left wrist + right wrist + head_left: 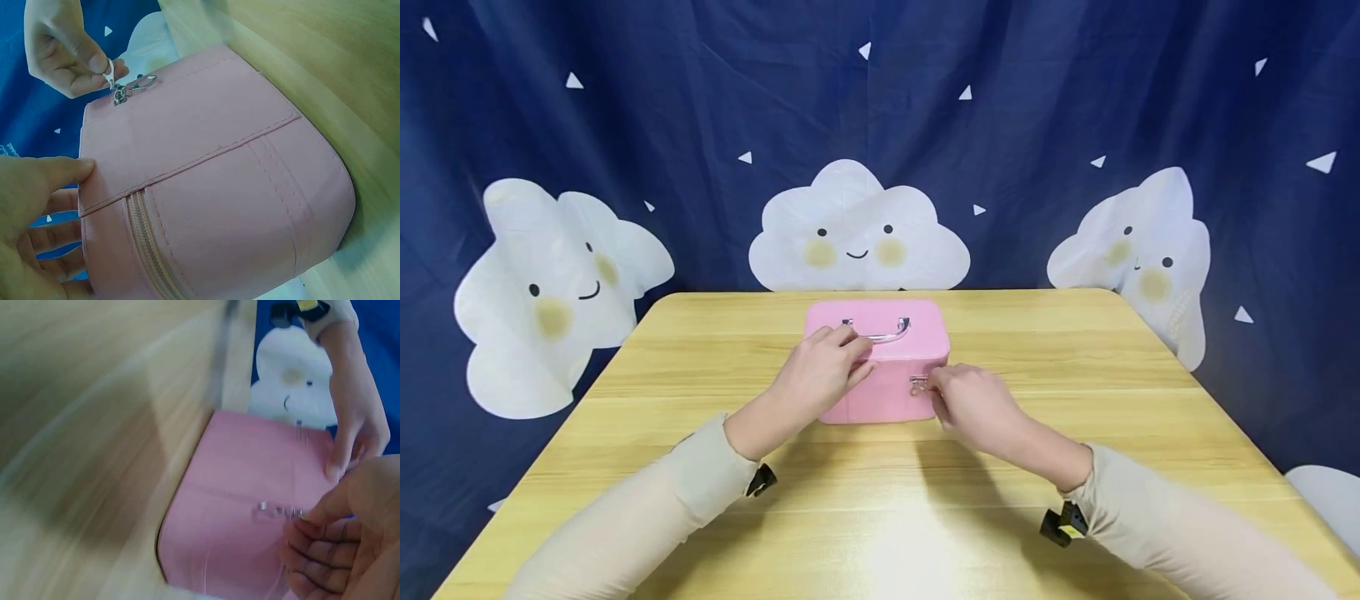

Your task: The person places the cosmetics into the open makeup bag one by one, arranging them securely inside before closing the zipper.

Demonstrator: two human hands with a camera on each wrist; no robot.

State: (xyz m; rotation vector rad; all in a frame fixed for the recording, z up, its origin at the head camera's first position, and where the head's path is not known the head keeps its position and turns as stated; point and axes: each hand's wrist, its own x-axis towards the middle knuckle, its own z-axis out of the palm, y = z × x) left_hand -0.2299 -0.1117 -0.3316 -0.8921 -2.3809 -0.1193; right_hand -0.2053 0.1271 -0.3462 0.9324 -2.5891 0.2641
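A pink case [880,402] with a curved silver handle [891,337] stands on the table. My left hand [822,367] rests on its upper front edge by the handle, the thumb on the front and the other fingers over the lid. At the front right corner my right hand [976,406] pinches a metal zipper pull [111,74] between thumb and forefinger. A second zipper pull [144,81] hangs right beside it. Along the case's side, a stretch of zipper [150,244] with its teeth meshed shows in the left wrist view.
The wooden table [700,492] reaches back to a dark blue curtain [880,100] printed with white clouds and small triangles. Black wrist cameras sit under both sleeves, one of them [1063,525] below the right cuff.
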